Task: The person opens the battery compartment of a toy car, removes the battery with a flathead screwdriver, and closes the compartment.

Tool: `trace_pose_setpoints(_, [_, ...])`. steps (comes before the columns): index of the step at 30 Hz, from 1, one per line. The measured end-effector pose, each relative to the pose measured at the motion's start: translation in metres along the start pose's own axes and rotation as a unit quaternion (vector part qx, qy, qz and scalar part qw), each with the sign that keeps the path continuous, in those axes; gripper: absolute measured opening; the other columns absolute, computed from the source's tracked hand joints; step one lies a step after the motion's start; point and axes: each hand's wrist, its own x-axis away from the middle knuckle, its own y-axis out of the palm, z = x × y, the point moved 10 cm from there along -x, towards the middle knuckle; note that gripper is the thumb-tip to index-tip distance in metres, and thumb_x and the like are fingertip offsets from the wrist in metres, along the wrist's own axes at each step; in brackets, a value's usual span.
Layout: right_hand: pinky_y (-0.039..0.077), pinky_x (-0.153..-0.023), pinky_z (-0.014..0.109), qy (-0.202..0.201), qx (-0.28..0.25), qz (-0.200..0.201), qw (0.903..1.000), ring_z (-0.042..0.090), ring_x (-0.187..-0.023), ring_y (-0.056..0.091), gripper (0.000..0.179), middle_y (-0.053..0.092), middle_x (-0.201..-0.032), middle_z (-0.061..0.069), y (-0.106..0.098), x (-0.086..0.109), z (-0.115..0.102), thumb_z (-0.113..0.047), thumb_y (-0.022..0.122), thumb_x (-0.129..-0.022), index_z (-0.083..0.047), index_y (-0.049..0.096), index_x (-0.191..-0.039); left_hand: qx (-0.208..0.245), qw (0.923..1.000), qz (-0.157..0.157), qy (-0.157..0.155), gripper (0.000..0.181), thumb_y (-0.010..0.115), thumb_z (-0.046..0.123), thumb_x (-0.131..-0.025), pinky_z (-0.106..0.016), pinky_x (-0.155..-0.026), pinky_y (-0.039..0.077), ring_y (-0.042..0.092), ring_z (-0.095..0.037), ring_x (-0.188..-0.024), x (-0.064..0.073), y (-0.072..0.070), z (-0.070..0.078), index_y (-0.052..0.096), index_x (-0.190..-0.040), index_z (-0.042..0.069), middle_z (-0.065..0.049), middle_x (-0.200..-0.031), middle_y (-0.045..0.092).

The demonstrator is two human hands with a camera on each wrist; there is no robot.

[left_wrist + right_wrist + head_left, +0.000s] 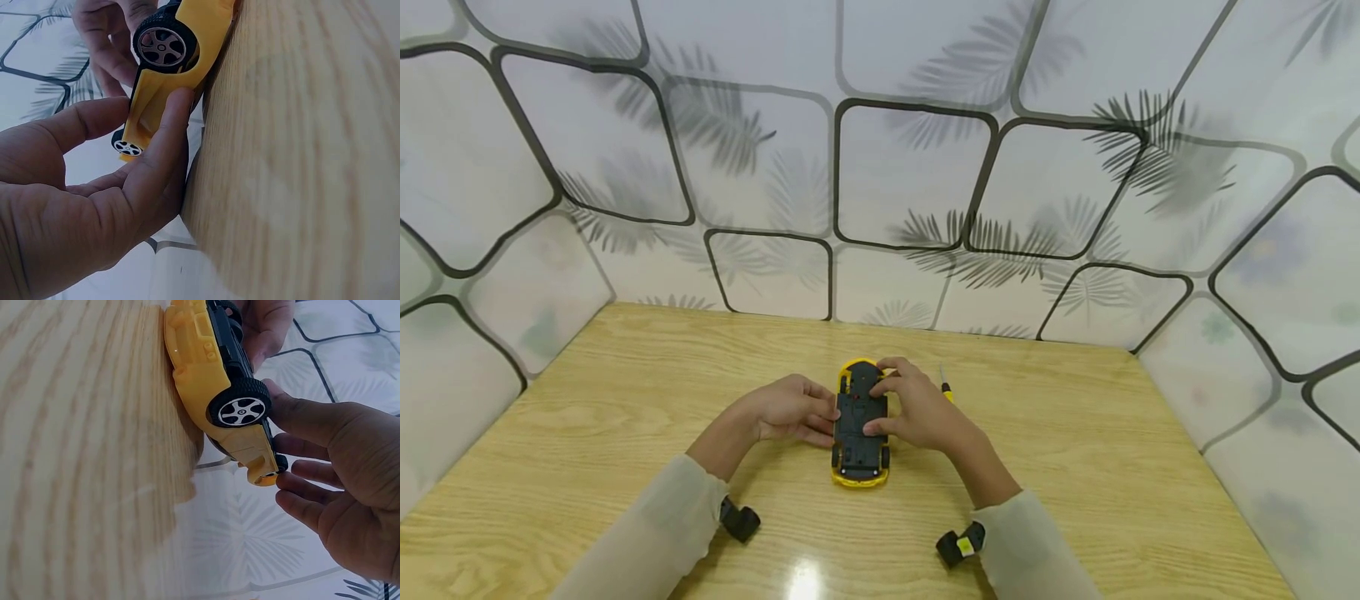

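Observation:
A yellow toy car (pixel 861 433) lies upside down on the table, its black underside facing up. My left hand (pixel 797 410) grips it along its left side. In the left wrist view, the left thumb is at the underside's edge and the fingers (pixel 164 134) lie against the yellow body. My right hand (pixel 921 408) reaches over from the other side. Its thumb and fingertips touch the black underside, partly covering it. In the right wrist view, a black wheel with a silver rim (pixel 242 411) shows close to the right thumb.
A small screwdriver (pixel 947 390) with a yellow and black handle lies just behind the right hand. The wooden table (pixel 587 433) meets patterned walls (pixel 910 183) at the back and both sides. Each wrist carries a black camera, including the left one (pixel 741 521).

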Motion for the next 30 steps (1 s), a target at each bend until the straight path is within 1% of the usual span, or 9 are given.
trace_pose_setpoints(5, [0.046,-0.111,0.051,0.011,0.003,-0.002,0.9999,0.036,-0.140,0.044,0.045,0.041,-0.155,0.013,0.001,0.001,0.002,-0.029,0.088,-0.084,-0.006,0.073,-0.119,-0.005,1.0000,0.000,-0.002,0.043,0.056,0.000,-0.102,-0.047,-0.095,0.060,0.070,-0.031,-0.106,0.000,0.001,0.000,0.046,-0.140,-0.016,-0.028,-0.124,0.065])
trace_pose_setpoints(10, [0.048,-0.108,0.051,0.028,-0.005,-0.003,0.9996,0.037,-0.137,0.047,0.043,0.039,-0.156,0.011,0.003,0.000,0.005,-0.029,0.087,-0.084,-0.008,0.072,-0.118,-0.006,1.0000,0.000,-0.003,0.044,0.057,0.000,-0.102,-0.047,-0.096,0.059,0.070,-0.032,-0.107,0.000,0.001,0.000,0.045,-0.141,-0.016,-0.028,-0.125,0.064])
trace_pose_setpoints(14, [0.049,-0.107,0.051,0.040,-0.014,-0.003,0.9991,0.038,-0.136,0.048,0.042,0.039,-0.155,0.011,0.004,0.000,0.007,-0.029,0.088,-0.084,-0.009,0.071,-0.117,-0.006,1.0000,-0.001,-0.001,0.040,0.057,0.000,-0.101,-0.047,-0.096,0.059,0.070,-0.032,-0.106,0.000,0.001,0.000,0.047,-0.138,-0.016,-0.027,-0.124,0.065])
trace_pose_setpoints(18, [0.049,-0.107,0.051,0.042,-0.020,-0.001,0.9989,0.038,-0.134,0.049,0.041,0.039,-0.154,0.011,0.004,0.000,0.008,-0.028,0.087,-0.084,-0.009,0.070,-0.116,-0.006,1.0000,-0.003,0.004,0.039,0.057,0.000,-0.101,-0.048,-0.095,0.059,0.070,-0.031,-0.104,-0.001,0.000,0.000,0.049,-0.136,-0.015,-0.026,-0.121,0.066])
trace_pose_setpoints(21, [0.049,-0.107,0.052,0.040,-0.030,-0.001,0.9987,0.037,-0.133,0.050,0.040,0.040,-0.153,0.012,0.005,0.000,0.009,-0.027,0.087,-0.084,-0.009,0.070,-0.116,-0.009,0.9999,-0.005,0.006,0.035,0.057,0.000,-0.101,-0.048,-0.095,0.059,0.071,-0.030,-0.103,-0.001,0.001,0.000,0.052,-0.133,-0.015,-0.024,-0.119,0.067])
trace_pose_setpoints(27, [0.048,-0.107,0.052,0.042,-0.044,-0.001,0.9982,0.037,-0.133,0.050,0.037,0.039,-0.151,0.012,0.007,0.000,0.012,-0.025,0.087,-0.084,-0.010,0.068,-0.114,-0.007,1.0000,-0.004,0.004,0.018,0.057,-0.001,-0.101,-0.047,-0.094,0.060,0.071,-0.029,-0.100,-0.002,0.001,0.000,0.059,-0.116,-0.010,-0.021,-0.113,0.067])
trace_pose_setpoints(30, [0.048,-0.108,0.052,0.044,-0.046,-0.002,0.9980,0.036,-0.133,0.049,0.037,0.039,-0.151,0.011,0.008,0.000,0.013,-0.025,0.086,-0.085,-0.011,0.067,-0.113,-0.007,0.9999,-0.006,0.004,0.017,0.057,-0.001,-0.101,-0.047,-0.094,0.060,0.071,-0.028,-0.099,-0.002,0.002,0.000,0.059,-0.116,-0.009,-0.020,-0.112,0.068])
